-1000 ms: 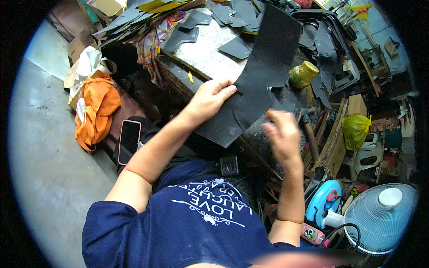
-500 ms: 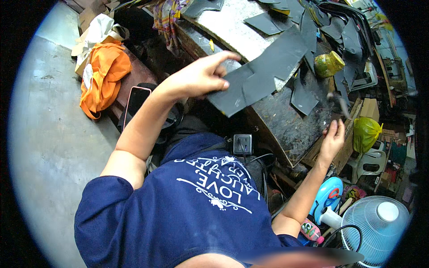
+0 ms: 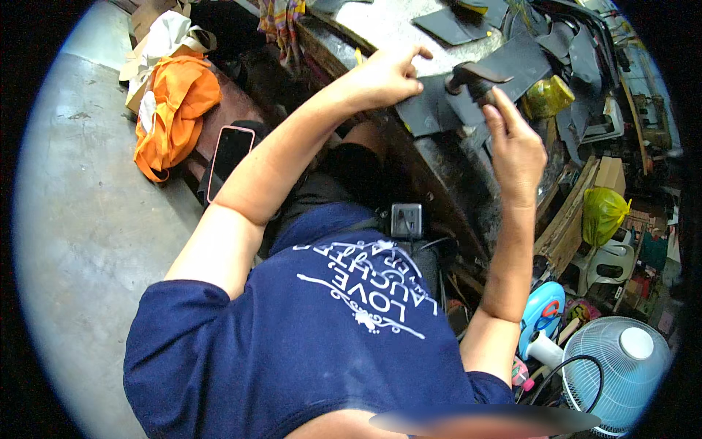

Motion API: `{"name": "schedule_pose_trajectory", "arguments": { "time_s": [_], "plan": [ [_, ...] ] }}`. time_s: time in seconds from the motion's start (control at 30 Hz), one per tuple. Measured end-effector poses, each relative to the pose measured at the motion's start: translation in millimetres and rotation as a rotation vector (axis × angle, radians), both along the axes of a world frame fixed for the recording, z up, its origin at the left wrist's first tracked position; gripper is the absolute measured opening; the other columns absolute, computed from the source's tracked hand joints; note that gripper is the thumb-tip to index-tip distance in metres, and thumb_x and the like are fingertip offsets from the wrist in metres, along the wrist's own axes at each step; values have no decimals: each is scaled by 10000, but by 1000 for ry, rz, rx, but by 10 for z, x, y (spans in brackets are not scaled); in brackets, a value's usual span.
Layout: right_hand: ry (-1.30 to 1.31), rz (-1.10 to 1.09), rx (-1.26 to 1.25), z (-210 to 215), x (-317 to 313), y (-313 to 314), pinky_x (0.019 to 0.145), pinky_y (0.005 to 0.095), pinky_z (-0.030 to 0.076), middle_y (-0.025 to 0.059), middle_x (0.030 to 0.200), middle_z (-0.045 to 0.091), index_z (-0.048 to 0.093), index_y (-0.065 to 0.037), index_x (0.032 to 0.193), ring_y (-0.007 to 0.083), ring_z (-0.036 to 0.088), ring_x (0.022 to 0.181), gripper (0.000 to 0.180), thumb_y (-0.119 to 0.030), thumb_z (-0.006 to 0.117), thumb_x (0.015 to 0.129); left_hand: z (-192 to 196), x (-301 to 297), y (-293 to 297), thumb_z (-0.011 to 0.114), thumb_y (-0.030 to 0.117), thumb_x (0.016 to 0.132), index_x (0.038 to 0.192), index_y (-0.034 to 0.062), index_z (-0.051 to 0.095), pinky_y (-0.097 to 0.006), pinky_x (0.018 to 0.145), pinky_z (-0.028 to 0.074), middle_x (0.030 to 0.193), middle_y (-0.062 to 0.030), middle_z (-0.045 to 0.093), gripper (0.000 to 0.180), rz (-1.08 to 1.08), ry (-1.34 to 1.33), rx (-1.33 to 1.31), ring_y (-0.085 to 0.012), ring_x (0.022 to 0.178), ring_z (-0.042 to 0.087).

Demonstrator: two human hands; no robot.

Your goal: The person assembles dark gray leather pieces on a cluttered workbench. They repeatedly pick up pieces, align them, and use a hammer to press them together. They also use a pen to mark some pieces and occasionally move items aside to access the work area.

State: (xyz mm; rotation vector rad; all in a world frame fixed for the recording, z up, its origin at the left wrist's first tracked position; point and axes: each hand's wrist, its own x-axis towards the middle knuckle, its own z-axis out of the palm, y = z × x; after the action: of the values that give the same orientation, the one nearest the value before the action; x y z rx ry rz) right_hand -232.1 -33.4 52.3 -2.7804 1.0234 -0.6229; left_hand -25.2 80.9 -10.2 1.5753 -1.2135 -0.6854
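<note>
A dark grey flat sheet (image 3: 431, 110) lies across the worktable, its near left corner reaching the table's front edge. At that left end is my left hand (image 3: 384, 79), index finger stretched out and thumb against the sheet's edge; its remaining fingers are curled and partly hidden. Over the sheet, my right hand (image 3: 518, 150) grips a hammer (image 3: 475, 79) by its short dark handle. The hammer's head has a round face toward the left and a thin curved claw toward the right. Part of the sheet is hidden behind the hammer and my right hand.
A yellow-green jar (image 3: 548, 97) stands right of the sheet. Dark offcuts (image 3: 447, 28) lie on the pale tabletop (image 3: 391, 20). At the right are a yellow plastic bag (image 3: 605, 216) and a fan (image 3: 614, 366). A phone (image 3: 232, 157) and orange cloth (image 3: 175, 110) lie left.
My right hand has come up and left from the table's right edge, bringing the hammer over the sheet. My left hand and the sheet have shifted away from me and to the right.
</note>
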Motion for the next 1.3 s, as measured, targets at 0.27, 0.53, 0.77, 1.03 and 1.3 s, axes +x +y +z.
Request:
{"name": "schedule_pose_trajectory", "arguments": {
  "time_s": [0.27,0.53,0.77,1.03,1.3],
  "plan": [
    [-87,19,260,-125,-189,157,744,339,547,112,1046,703,658,-178,1215,292,699,886,310,-302,639,932,-90,-3,-196,648,80,845,1291,89,517,-335,698,473,705,-72,584,466,146,-362,-256,-153,748,576],
    [-378,30,330,-17,-307,147,737,358,539,147,1021,705,643,-149,1247,304,704,839,350,-321,628,943,-150,-9,-414,650,99,827,1242,42,496,-457,824,508,899,-228,666,447,183,-395,-194,-407,917,650],
    [-286,133,-8,27,-379,111,755,334,540,142,1003,714,676,-102,1180,263,711,859,318,-282,660,918,-153,70,-480,656,132,838,1237,60,498,-449,828,500,919,-214,663,436,141,-439,-132,-382,912,654],
    [-127,-3,120,-258,-538,66,733,375,546,88,1034,707,674,-205,1164,298,687,901,316,-381,636,904,-151,209,-482,634,154,851,1282,91,497,-379,699,484,805,-120,596,457,-4,-282,-118,-248,753,584],
    [-180,-368,-165,-469,-1078,-321,731,377,535,55,954,696,664,-172,1058,255,684,875,325,-345,738,794,-161,340,-484,598,80,885,1336,105,502,-237,617,372,751,27,462,462,-132,-143,-5,-79,692,415]
  ]
}}
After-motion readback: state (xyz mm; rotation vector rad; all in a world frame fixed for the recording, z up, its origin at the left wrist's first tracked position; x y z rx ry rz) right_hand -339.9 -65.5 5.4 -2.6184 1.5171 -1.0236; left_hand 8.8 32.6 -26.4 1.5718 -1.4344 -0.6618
